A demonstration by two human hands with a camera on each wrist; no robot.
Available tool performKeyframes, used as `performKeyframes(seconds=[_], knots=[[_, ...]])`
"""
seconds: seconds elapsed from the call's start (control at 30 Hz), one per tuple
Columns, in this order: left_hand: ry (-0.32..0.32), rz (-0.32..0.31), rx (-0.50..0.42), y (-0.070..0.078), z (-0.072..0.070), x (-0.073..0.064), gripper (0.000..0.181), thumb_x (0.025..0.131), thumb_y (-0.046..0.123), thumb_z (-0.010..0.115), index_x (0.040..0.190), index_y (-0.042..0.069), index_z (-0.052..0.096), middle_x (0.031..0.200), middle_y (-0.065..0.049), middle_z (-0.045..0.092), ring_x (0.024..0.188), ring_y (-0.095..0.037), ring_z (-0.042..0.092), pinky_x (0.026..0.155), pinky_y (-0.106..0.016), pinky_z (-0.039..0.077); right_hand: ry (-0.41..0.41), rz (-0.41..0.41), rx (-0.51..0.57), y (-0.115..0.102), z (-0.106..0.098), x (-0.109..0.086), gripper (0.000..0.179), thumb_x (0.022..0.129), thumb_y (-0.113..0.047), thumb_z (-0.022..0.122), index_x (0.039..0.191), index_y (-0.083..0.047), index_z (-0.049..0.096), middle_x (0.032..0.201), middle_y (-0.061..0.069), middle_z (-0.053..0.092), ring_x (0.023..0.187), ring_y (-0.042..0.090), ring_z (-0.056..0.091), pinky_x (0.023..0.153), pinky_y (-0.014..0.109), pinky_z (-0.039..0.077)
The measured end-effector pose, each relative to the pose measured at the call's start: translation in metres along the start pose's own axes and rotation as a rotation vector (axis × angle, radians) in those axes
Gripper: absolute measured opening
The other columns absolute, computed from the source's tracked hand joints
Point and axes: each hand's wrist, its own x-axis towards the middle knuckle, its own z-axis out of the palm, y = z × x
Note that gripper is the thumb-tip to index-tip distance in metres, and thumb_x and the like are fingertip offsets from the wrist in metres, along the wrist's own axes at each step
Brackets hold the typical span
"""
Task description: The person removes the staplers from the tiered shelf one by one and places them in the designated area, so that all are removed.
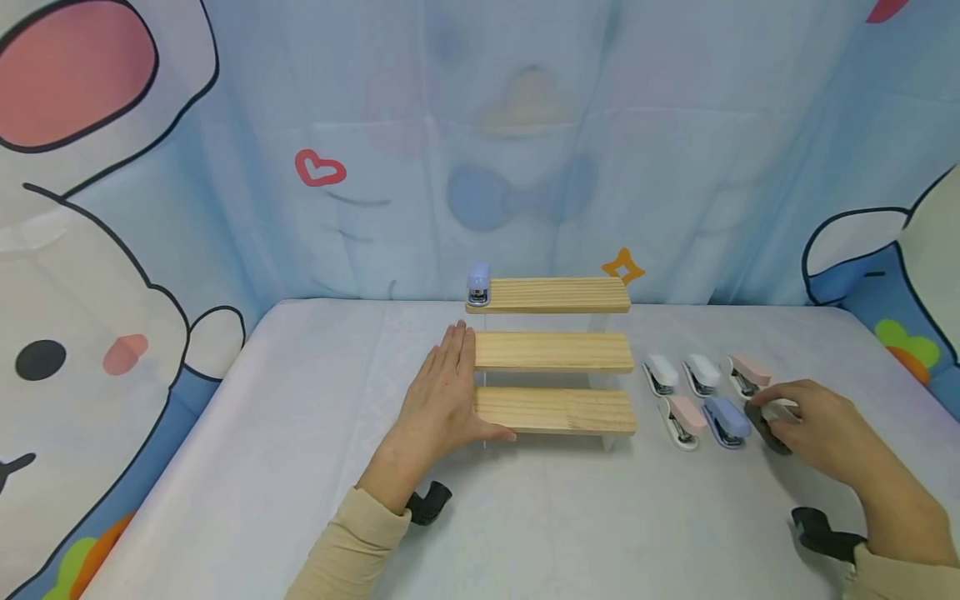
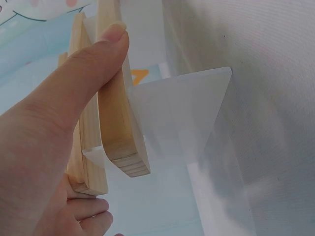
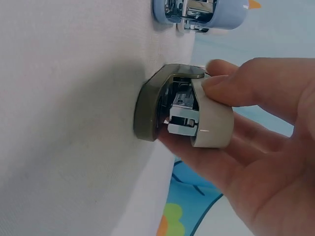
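Observation:
My left hand (image 1: 442,396) lies along the left ends of a three-step wooden rack (image 1: 555,408), fingers straight. In the left wrist view its thumb (image 2: 93,64) rests against the lowest board (image 2: 118,118), above a clear side panel (image 2: 182,108). My right hand (image 1: 821,429) holds a mini stapler (image 3: 214,115) with a beige top and dark olive base between thumb and fingers. That stapler is on or just above the table at the right end of the stapler group. A lavender stapler (image 1: 478,284) stands on the left end of the top board.
Right of the rack lie two white staplers (image 1: 661,375), two pink staplers (image 1: 686,416) and a blue stapler (image 1: 726,422), close together on the white tabletop (image 1: 600,517). A light blue cartoon curtain (image 1: 525,150) hangs behind. Black straps (image 1: 825,533) sit at both wrists.

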Motion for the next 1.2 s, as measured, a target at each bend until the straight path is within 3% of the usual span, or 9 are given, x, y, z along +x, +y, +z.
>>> performKeyframes(seconds=[0.27, 0.87, 1.03, 1.2], knots=[[-0.006, -0.003, -0.010, -0.001, 0.000, -0.001, 0.146, 0.058, 0.072, 0.082, 0.158, 0.000, 0.004, 0.167, -0.017, 0.007, 0.156, -0.027, 0.008, 0.126, -0.043, 0.019, 0.014, 0.025, 0.038, -0.002, 0.001, -0.001, 0.027, 0.090, -0.002, 0.058, 0.115, 0.006, 0.062, 0.129, 0.044, 0.036, 0.109, 0.061, 0.042, 0.079, 0.067, 0.050], [0.000, 0.002, -0.016, -0.001, 0.000, -0.001, 0.146, 0.058, 0.072, 0.082, 0.158, 0.000, 0.005, 0.167, -0.017, 0.007, 0.155, -0.028, 0.009, 0.126, -0.044, 0.020, 0.017, 0.012, -0.006, 0.000, -0.003, -0.003, 0.030, 0.090, -0.005, 0.059, 0.118, 0.007, 0.060, 0.126, 0.044, 0.042, 0.107, 0.060, 0.047, 0.070, 0.057, 0.055], [0.003, 0.009, -0.019, -0.001, 0.001, 0.000, 0.145, 0.058, 0.072, 0.082, 0.158, -0.001, 0.006, 0.167, -0.017, 0.008, 0.155, -0.029, 0.009, 0.126, -0.044, 0.020, 0.104, -0.009, -0.008, -0.009, -0.008, -0.006, 0.032, 0.092, -0.010, 0.062, 0.118, 0.007, 0.059, 0.124, 0.043, 0.044, 0.105, 0.060, 0.048, 0.069, 0.058, 0.056], [-0.009, 0.001, -0.016, -0.001, 0.000, 0.000, 0.145, 0.058, 0.072, 0.081, 0.158, 0.000, 0.005, 0.167, -0.016, 0.005, 0.156, -0.027, 0.007, 0.126, -0.043, 0.019, 0.238, -0.070, 0.002, -0.028, -0.013, -0.009, 0.028, 0.093, -0.009, 0.062, 0.116, 0.006, 0.061, 0.125, 0.040, 0.046, 0.104, 0.059, 0.050, 0.078, 0.068, 0.051]])
